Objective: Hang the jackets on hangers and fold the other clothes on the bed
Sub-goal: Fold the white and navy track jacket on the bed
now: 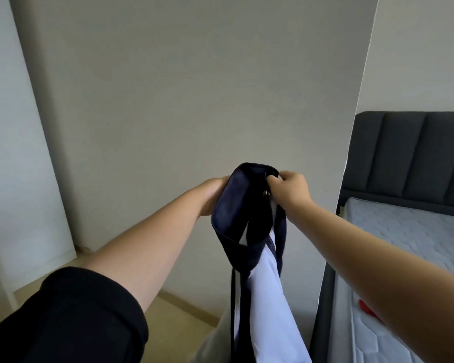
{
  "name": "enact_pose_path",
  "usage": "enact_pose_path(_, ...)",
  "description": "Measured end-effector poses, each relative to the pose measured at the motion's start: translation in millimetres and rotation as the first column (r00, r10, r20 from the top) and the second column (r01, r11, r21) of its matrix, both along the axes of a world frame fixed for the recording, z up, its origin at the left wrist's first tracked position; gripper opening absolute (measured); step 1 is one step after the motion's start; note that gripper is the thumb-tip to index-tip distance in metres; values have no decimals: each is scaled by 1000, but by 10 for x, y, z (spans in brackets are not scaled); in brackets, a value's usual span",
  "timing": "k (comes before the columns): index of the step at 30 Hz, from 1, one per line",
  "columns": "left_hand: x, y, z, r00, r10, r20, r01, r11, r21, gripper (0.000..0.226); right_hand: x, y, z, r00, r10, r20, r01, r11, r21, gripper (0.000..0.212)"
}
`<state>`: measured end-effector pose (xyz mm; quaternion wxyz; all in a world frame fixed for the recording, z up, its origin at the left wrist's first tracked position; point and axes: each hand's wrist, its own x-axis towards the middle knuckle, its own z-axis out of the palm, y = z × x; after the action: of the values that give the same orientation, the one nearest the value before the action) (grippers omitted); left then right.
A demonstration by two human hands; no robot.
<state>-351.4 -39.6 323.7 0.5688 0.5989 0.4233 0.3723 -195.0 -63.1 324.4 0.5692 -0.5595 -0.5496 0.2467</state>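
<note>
Head view. Your right hand (290,188) has its grip clamped on the top edge of the dark navy fabric jacket with a pale lilac-white lining (236,213), fingers curled round the cloth just above a small metal stud (265,193). Your left hand (215,195) touches the opposite edge. Its fingers are behind the fabric, so you cannot tell whether that grip is closed or merely pressed flat. The jacket hangs in the air between both hands, in front of a plain beige wall panel (194,100). It is well clear of the bed with the dark grey padded headboard (409,153) at the right.

Risk: the garment probably depends on the right grip alone. If it loosens, the weight of the long trailing part would likely pull the jacket down to the floor. The bunched top edge could also make it hard to find the shoulders for hanging.

Obscured: no hanger is in view. The jacket's lower part and the bed are cut off by the frame. A small red object (366,309) on the pale quilted mattress (404,237) is partly behind your right forearm and cannot be identified.
</note>
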Motion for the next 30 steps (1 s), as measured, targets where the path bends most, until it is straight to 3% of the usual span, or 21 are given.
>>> enact_pose_path(2,-39,17,49,991,-36,131,40,999,-26,50,76,53,32,980,-57,-192,43,996,-77,34)
enact_pose_path(4,-90,29,82,979,-117,166,124,992,-35,67,155,95,94,926,-103,-363,59,990,-132,31)
enact_pose_path(6,-110,16,68,987,-150,52,151,988,-18,67,231,122,150,871,-107,-479,35,987,-157,27)
enact_pose_path(9,-80,12,-69,961,-105,-257,110,994,6,74,303,118,206,825,-36,-564,-48,990,-134,21)
enact_pose_path(11,-41,35,-196,945,-14,-326,14,1000,-2,89,316,100,232,812,20,-583,-97,990,-102,20)
enact_pose_path(16,202,59,-600,977,202,-63,-208,974,-96,111,385,73,217,738,85,-670,-128,992,-15,14)
enact_pose_path(19,431,51,-821,983,183,36,-175,972,-159,92,454,47,187,701,101,-706,-147,989,-4,8)
enact_pose_path(21,556,61,-845,991,135,20,-132,987,-93,57,513,40,174,684,141,-715,-186,982,15,9)
enact_pose_path(23,615,92,-773,975,220,-2,-220,975,-9,34,602,26,166,685,198,-701,-238,970,41,13)
enact_pose_path(27,518,208,-513,931,362,48,-365,925,106,26,939,-7,124,845,231,-482,-293,955,-55,48)
enact_pose_path(30,402,265,-282,936,349,-35,-332,913,237,24,1178,-112,96,868,390,-309,-466,855,-230,44)
